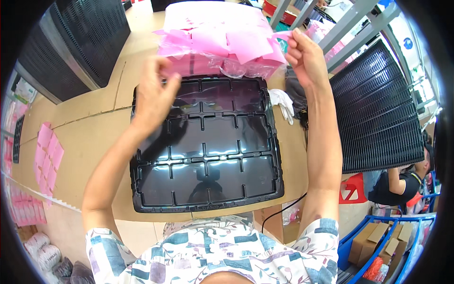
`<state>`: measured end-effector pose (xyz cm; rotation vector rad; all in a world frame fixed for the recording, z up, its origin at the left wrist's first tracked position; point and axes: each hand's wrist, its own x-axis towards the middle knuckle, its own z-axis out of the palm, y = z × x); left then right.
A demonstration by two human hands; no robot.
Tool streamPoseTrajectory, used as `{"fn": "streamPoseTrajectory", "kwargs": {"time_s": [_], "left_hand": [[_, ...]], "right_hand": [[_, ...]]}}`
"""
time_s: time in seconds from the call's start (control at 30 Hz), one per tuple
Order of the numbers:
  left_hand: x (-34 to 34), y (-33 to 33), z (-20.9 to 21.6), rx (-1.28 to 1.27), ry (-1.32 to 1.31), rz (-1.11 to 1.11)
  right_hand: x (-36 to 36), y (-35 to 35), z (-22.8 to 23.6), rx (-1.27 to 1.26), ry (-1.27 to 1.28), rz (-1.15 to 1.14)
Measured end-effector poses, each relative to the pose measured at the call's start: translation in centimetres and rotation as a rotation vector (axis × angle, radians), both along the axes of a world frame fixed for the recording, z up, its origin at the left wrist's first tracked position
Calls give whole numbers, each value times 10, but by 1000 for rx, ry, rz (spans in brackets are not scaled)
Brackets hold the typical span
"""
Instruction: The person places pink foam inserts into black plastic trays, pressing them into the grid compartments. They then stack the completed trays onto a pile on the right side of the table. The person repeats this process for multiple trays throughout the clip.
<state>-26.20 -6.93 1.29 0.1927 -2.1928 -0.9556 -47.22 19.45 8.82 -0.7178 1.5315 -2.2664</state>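
Holds both bare forearms stretched forward, keeping the left hand, slightly blurred, with thumb apart from loosely bent fingers; pinches thumb against forefinger on the right hand, farther forward than the left fingertips, with remaining fingers curled near the pinch.

A workshop, clearly: trays are stacked tall, pink packs are piled, cartons are held in a blue crate.

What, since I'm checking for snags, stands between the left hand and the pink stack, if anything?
Nothing visible stands between the left hand and the pink stack. Crumpled clear plastic bunches along the stack's lower front, to that hand's right.
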Motion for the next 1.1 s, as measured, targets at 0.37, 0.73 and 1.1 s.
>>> {"fn": "streamPoseTrajectory", "kwargs": {"time_s": [0.37, 0.73, 1.1], "left_hand": [[-64, 81, 8, 1570, -88, -1035], [-45, 43, 17, 1712, 433, -808], [-1, 0, 4, 1207, 216, -351]], "right_hand": [[-2, 0, 2, -643, -403, 325], [46, 56, -50, -359, -450, 175], [62, 69, -56, 303, -221, 2]]}}
